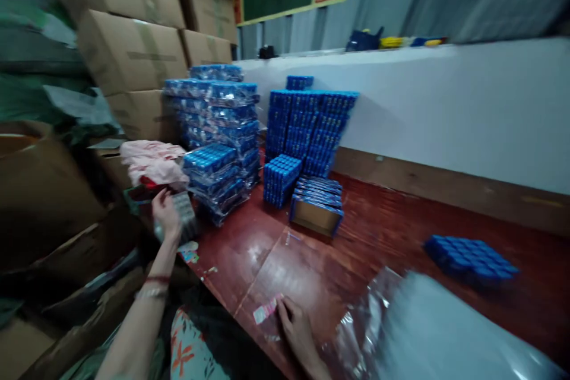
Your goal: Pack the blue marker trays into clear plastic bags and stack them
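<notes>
Table, red-brown: one. Cardboard cartons, stacked at left: at least five. Film-wrapped blue stacks: two, one tall, one low in front. Unwrapped blue stack, tall: one, against the wall. Clear plastic sheeting: one heap, near right. Pink cloth: one, left. Open box: one, blue-edged, slim blue packs behind its brown face. Small blue stack: one, beside it. Blue pack: one, alone, right. Pale gridded pack: one, blurred. Left hand: one, fingers bent at that pack; cannot tell whether it grips. Right hand: one, thumb and finger pinching the slip. Slip, pink-and-white: one, above the table's near edge, apparently flat; long axis slanting, pink end up-right to the fingertips, white end down-left.
</notes>
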The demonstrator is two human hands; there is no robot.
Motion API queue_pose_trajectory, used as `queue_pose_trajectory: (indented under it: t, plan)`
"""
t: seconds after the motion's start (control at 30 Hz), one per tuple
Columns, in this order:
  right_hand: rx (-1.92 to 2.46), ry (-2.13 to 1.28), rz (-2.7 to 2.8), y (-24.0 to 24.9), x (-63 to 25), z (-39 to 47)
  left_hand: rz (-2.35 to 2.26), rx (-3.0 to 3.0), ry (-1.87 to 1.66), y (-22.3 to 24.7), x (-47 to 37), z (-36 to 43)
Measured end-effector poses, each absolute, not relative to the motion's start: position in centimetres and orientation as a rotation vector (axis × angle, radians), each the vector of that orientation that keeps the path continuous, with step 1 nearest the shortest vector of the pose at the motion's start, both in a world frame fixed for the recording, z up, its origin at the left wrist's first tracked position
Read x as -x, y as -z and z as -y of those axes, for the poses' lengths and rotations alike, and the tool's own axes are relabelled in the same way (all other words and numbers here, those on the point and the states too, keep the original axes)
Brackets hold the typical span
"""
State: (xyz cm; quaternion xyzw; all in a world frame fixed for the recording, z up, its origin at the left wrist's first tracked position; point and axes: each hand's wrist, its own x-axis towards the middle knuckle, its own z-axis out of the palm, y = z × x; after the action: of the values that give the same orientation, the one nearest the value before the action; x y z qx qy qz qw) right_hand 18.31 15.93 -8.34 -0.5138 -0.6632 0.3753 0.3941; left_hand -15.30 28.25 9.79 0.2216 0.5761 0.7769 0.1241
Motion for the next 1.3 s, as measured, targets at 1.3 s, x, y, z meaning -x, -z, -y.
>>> queue_pose_trajectory:
  t: [1.3]
  plan:
    - [1.807, -0.622, 1.353, 1.3, -31.4, -24.0, -1.770, -1.545, -1.255, -5.3, -4.2, -42.8]
